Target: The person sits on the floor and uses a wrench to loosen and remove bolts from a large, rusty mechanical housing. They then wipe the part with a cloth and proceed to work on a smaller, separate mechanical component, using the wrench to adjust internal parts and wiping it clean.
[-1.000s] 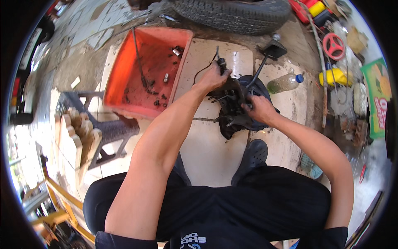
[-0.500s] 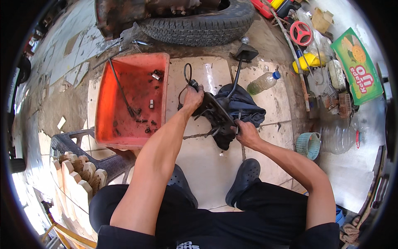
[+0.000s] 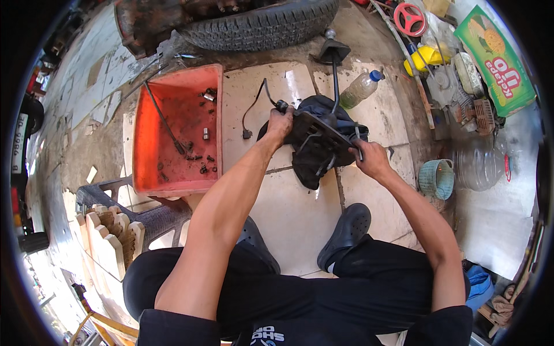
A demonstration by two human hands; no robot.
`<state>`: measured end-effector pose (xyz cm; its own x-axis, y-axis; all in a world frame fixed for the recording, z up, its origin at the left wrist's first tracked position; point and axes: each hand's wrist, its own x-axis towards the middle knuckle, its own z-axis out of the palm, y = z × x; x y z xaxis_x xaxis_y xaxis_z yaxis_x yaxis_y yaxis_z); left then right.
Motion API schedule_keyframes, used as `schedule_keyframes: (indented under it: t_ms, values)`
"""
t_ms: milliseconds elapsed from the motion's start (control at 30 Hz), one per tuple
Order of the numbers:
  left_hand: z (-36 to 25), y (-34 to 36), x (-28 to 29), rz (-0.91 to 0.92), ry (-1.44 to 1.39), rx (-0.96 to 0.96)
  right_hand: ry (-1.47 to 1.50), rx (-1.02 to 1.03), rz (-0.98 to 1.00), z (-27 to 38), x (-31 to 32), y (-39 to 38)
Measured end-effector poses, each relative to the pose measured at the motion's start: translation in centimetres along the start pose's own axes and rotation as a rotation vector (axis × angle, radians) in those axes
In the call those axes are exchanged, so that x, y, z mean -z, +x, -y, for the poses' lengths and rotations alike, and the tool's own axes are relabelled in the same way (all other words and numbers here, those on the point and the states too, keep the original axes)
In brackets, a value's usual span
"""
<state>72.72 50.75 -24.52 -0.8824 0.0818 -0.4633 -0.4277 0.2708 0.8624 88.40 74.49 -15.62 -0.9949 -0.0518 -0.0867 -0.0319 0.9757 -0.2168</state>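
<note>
Both my hands hold a black gear shift lever assembly [image 3: 318, 130], its base plate slanting down to the right. My left hand [image 3: 279, 123] is closed around the plate's left end, beside a thin black cable [image 3: 257, 98] with a small plug. My right hand [image 3: 371, 157] is closed on the plate's right end, where a short metal rod sticks up; its fingertips are partly hidden. The lever rises away from me to a dark boot and a rounded knob [image 3: 330, 34]. A black cloth [image 3: 308, 173] lies bunched beneath the assembly on the tiles.
An orange-red tray [image 3: 218, 124] with sockets and loose small parts sits at left. A tyre [image 3: 259, 32] lies beyond. A plastic bottle [image 3: 359, 92] stands right of the lever. Further right are a small basket [image 3: 437, 179] and a green carton [image 3: 497, 63]. A dark stool [image 3: 158, 222] is near left.
My right hand has moved right and away from me, turning the base plate more level. The cable's end now hangs to the left of my left hand. The view has shifted slightly.
</note>
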Motion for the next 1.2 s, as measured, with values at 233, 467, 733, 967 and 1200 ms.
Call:
schedule_keyframes:
  t_ms: [233, 467, 733, 967, 1200]
  values:
    - [-0.5, -2.1, -0.6, -0.256, 0.155, -0.189, 0.036, -0.008, -0.033, -3.0, -1.6, -1.8]
    - [-1.2, -4.6, 2.3, -0.358, 0.543, -0.239, 0.534, 0.004, -0.288, 0.9, 7.0, 2.3]
    - [-4.8, -3.2, 4.2, -0.011, 0.928, -1.135, 0.199, 0.274, -0.212, 5.6, 0.9, -1.2]
    - [-2.5, -1.1, 2.9, 0.226, 1.194, -1.131, 0.283, 0.088, -0.433, 8.4, -3.7, -1.2]
    - [-0.7, -1.1, 2.3, 0.184, 1.200, -1.197, 0.265, 0.040, -0.450, 10.4, -6.0, -0.6]
